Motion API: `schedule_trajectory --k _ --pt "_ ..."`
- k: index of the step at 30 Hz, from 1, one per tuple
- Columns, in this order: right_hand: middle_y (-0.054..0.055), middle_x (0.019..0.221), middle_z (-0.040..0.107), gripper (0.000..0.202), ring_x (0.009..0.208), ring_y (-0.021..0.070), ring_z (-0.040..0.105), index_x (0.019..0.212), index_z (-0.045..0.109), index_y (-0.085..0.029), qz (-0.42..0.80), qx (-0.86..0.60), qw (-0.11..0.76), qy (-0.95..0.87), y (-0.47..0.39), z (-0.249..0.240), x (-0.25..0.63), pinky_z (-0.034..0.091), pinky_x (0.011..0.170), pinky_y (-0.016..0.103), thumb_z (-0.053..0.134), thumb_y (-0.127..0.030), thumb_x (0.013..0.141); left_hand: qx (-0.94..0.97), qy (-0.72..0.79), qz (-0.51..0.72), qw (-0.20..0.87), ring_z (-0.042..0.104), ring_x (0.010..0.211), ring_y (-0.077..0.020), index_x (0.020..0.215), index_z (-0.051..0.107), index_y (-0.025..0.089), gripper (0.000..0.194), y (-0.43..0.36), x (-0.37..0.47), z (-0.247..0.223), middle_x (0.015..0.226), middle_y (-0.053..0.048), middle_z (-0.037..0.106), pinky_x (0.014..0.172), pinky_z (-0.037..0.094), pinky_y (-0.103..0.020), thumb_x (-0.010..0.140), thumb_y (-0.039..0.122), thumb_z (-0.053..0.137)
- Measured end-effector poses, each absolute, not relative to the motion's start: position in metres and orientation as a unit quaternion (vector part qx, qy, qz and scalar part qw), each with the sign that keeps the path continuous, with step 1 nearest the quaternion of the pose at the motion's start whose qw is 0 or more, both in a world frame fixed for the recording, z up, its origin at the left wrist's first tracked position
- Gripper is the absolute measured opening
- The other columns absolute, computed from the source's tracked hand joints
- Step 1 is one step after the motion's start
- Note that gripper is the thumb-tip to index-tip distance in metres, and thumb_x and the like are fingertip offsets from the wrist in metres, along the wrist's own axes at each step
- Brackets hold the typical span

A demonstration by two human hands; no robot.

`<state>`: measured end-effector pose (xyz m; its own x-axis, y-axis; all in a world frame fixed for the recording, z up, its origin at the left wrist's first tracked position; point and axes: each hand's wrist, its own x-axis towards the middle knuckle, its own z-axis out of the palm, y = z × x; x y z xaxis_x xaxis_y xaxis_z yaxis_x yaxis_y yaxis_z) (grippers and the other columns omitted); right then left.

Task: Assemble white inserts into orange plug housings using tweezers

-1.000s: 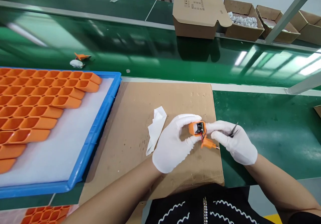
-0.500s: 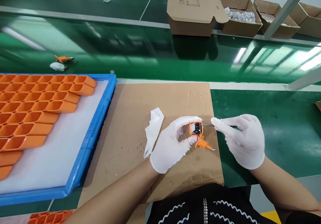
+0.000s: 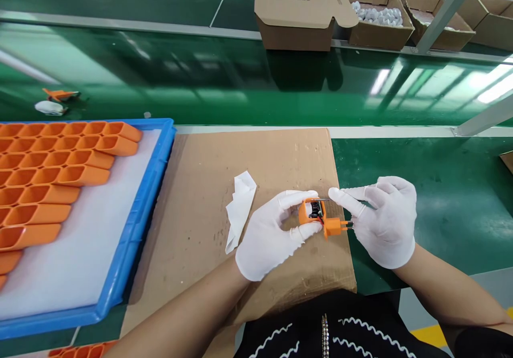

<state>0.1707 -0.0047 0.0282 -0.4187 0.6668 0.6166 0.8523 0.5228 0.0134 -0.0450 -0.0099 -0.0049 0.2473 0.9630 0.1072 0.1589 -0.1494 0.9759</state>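
Gloved in white, my left hand pinches a small orange housing between thumb and fingertips. Its open side shows a black circuit part inside. An orange plug piece with two metal pins hangs at the housing's right side, joined by a short red wire. My right hand, also gloved, is closed on a thin metal tool whose tip reaches the housing's upper edge. Most of that tool is hidden by the fingers, and its exact kind cannot be made out.
A piece of white paper lies on the cardboard sheet. To the left is a blue tray with rows of orange housings. Cardboard boxes line the shelf behind. Another orange plug piece lies far left.
The orange plug piece has swung up and now points right, its pins toward my right hand. The housing has turned slightly, showing more of its side. My right hand is a little closer to it.
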Motion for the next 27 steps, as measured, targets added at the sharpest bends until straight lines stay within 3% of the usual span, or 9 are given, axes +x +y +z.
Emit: schedule_trajectory --k 3,6,10,15,23,27 --pt "-0.010 0.072 0.073 0.039 0.057 0.0110 0.049 0.104 0.074 -0.042 -0.162 -0.462 0.275 -0.828 -0.0046 0.0272 0.1697 0.040 0.065 0.034 0.064 -0.008 0.088 0.613 0.433 0.412 0.517 0.074 0.098 -0.0248 0.117 0.072 0.020 0.040 -0.0112 -0.0459 -0.0070 0.112 -0.011 0.075 0.095 0.061 -0.043 0.081 0.033 0.081" --pt "-0.012 0.075 0.074 0.045 0.061 0.0099 0.053 0.107 0.073 -0.046 -0.154 -0.446 0.256 -0.844 -0.0046 0.0270 0.1701 0.043 0.079 0.034 0.063 -0.006 0.086 0.613 0.413 0.419 0.528 0.073 0.100 -0.0249 0.118 0.073 0.021 0.041 -0.0114 -0.0469 -0.0088 0.112 -0.012 0.075 0.093 0.061 -0.041 0.080 0.034 0.082" --pt "-0.014 0.071 0.072 0.044 0.060 0.0084 0.052 0.106 0.073 -0.044 -0.161 -0.461 0.297 -0.821 -0.0061 0.0289 0.1724 0.039 0.093 0.033 0.064 -0.006 0.087 0.610 0.391 0.429 0.540 0.072 0.106 -0.0261 0.121 0.073 0.025 0.040 -0.0106 -0.0482 -0.0098 0.115 -0.011 0.074 0.095 0.061 -0.041 0.083 0.035 0.080" --pt "-0.012 0.073 0.070 0.056 0.063 0.0096 0.054 0.116 0.068 -0.050 -0.107 -0.474 0.281 -0.827 -0.0097 0.0279 0.1775 0.038 0.096 0.034 0.062 -0.004 0.085 0.612 0.405 0.418 0.535 0.071 0.107 -0.0268 0.120 0.073 0.026 0.040 -0.0102 -0.0487 -0.0104 0.117 -0.011 0.074 0.098 0.060 -0.043 0.082 0.035 0.081" --pt "-0.014 0.074 0.071 0.052 0.062 0.0097 0.055 0.112 0.068 -0.045 -0.190 -0.457 0.251 -0.832 -0.0087 0.0321 0.1773 0.037 0.097 0.035 0.062 -0.003 0.082 0.590 0.377 0.413 0.582 0.071 0.107 -0.0279 0.123 0.073 0.025 0.044 -0.0090 -0.0492 -0.0077 0.116 -0.012 0.073 0.093 0.061 -0.042 0.083 0.041 0.080" --pt "-0.014 0.061 0.066 0.044 0.057 0.0084 0.054 0.109 0.070 -0.044 -0.208 -0.474 0.286 -0.806 -0.0084 0.0361 0.1729 0.035 0.096 0.034 0.063 -0.007 0.086 0.541 0.324 0.403 0.663 0.073 0.096 -0.0247 0.126 0.071 0.028 0.045 -0.0087 -0.0499 -0.0110 0.114 -0.012 0.073 0.086 0.062 -0.039 0.084 0.045 0.078"
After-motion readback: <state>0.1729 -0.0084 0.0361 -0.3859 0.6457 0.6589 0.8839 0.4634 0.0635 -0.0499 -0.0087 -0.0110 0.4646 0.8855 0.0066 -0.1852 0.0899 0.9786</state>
